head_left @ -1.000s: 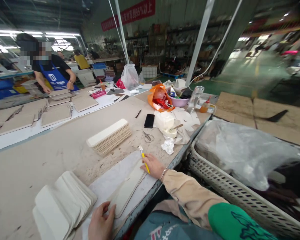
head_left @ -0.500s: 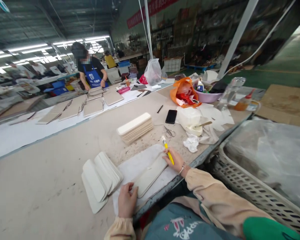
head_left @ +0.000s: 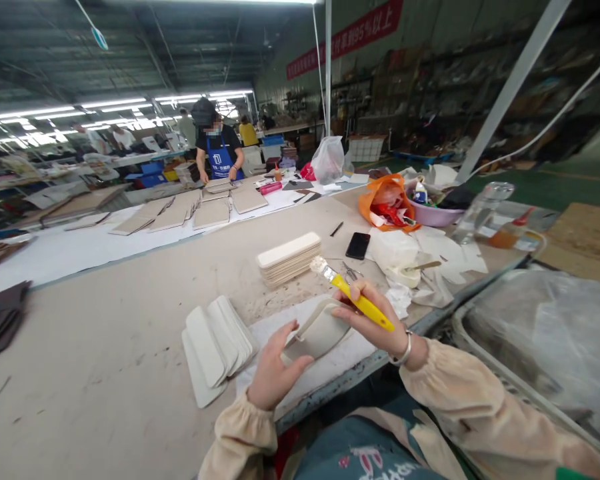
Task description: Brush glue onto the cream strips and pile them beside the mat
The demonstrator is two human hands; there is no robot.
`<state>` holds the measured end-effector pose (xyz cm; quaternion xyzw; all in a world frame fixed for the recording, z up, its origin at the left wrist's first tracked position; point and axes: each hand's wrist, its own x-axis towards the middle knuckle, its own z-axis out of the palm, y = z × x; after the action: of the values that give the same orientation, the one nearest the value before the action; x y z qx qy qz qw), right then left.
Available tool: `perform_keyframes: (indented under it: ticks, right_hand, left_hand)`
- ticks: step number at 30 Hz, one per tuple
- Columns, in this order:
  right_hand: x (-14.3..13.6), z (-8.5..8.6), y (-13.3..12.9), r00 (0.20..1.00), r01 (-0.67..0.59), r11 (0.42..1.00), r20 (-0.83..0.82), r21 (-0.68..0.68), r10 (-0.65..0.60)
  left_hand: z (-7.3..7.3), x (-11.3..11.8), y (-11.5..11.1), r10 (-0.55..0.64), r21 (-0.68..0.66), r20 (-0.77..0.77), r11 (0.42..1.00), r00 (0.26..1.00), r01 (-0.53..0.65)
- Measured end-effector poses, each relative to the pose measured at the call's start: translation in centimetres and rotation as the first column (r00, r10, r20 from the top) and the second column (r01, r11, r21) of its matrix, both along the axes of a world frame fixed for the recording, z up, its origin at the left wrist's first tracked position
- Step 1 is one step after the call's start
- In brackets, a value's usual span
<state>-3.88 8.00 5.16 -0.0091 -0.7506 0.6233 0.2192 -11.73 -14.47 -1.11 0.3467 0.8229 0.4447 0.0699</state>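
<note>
My right hand [head_left: 377, 319] grips a yellow-handled brush [head_left: 363, 305] whose bristles, at the upper left, carry a whitish substance. Fingers of the same hand also hold the far end of a pale, rounded-end panel [head_left: 325, 331]. The panel is bent into a curve and lifted off a white sheet [head_left: 270, 327] on the table. At its near end, my left hand [head_left: 275, 367] has the panel between thumb and fingers. Left of it lies a fanned pile of similar panels [head_left: 215, 340]. Beyond stands a neat stack of pale panels [head_left: 290, 257].
Scissors [head_left: 351, 272], a black phone [head_left: 358, 245] and a white tub [head_left: 400, 263] with a stick across it lie beyond my right hand. Further back are an orange bag [head_left: 387, 200] and a clear bottle [head_left: 483, 210]. A basket [head_left: 460, 327] stands at right. A co-worker [head_left: 220, 150] handles panels across the table.
Both hands have raised the panel from the sheet, and it is now curved instead of flat. The brush has come up with my right hand. The view has shifted left.
</note>
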Motion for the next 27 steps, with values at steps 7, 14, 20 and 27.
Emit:
perform_keyframes:
  ticks: [7, 14, 20, 27]
  right_hand:
    - [-0.4, 3.1, 3.2, 0.999, 0.032, 0.996, -0.013, -0.078, -0.033]
    - [0.9, 3.6, 4.1, 0.997, 0.071, 0.997, -0.004, -0.037, -0.071]
    - [2.4, 4.7, 4.4, 0.993, 0.112, 0.992, -0.026, -0.057, -0.114]
    - [4.5, 6.7, 6.3, 0.978, 0.169, 0.974, -0.097, -0.152, -0.185]
  left_hand:
    - [0.8, 2.1, 3.3, -0.100, 0.171, 0.337, 0.984, 0.936, 0.044]
    - [0.1, 3.9, 5.1, 0.046, 0.290, 0.278, 0.948, 0.959, -0.130]
    - [-0.5, 3.6, 5.4, 0.109, 0.265, 0.099, 0.955, 0.989, -0.131]
    - [-1.2, 5.0, 4.6, -0.153, 0.116, -0.222, 0.977, 0.963, 0.182]
